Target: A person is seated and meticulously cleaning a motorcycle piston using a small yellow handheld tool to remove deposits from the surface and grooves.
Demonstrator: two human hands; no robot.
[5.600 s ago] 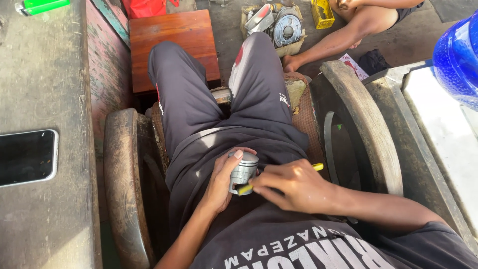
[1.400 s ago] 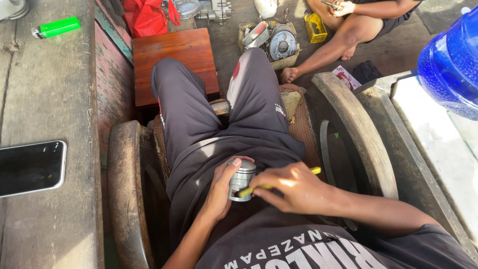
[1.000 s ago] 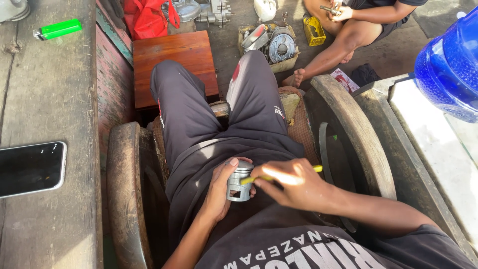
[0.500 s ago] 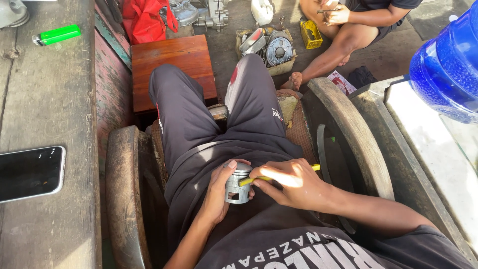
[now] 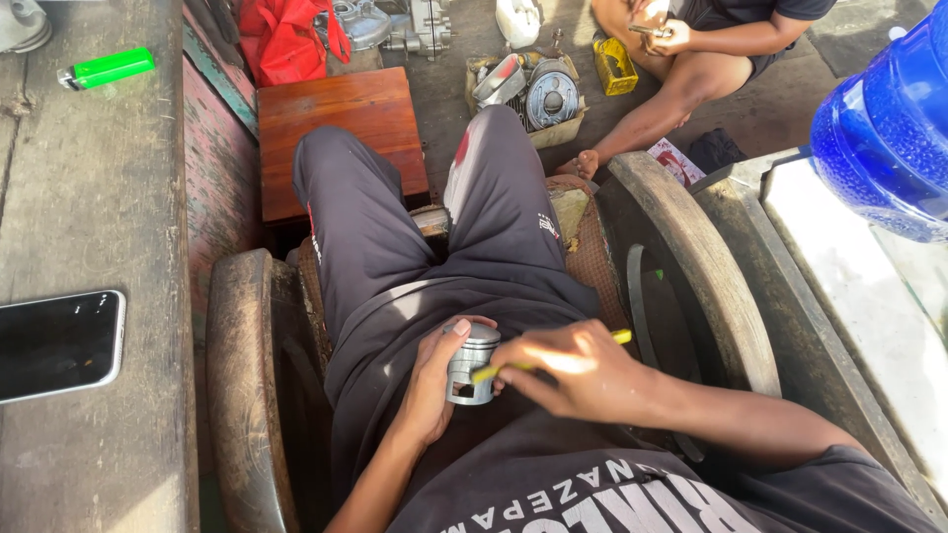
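I sit in a wooden armchair and look down at my lap. My left hand (image 5: 432,387) wraps around a small grey metal piston (image 5: 471,362) held upright on my thigh. My right hand (image 5: 578,371) grips a thin yellow tool (image 5: 620,337) whose tip rests against the piston's side. Both hands meet over my dark trousers. The tool's middle is hidden under my fingers.
A wooden bench to the left carries a black phone (image 5: 57,342) and a green lighter (image 5: 107,68). Ahead lie a small red-brown table (image 5: 341,128), a red bag (image 5: 286,38), and engine parts (image 5: 538,91). Another person (image 5: 691,49) sits on the floor. At right stands a blue water jug (image 5: 884,138).
The view has tilted slightly so the floor ahead shows more. My hands stay on the piston and the yellow tool with only small shifts.
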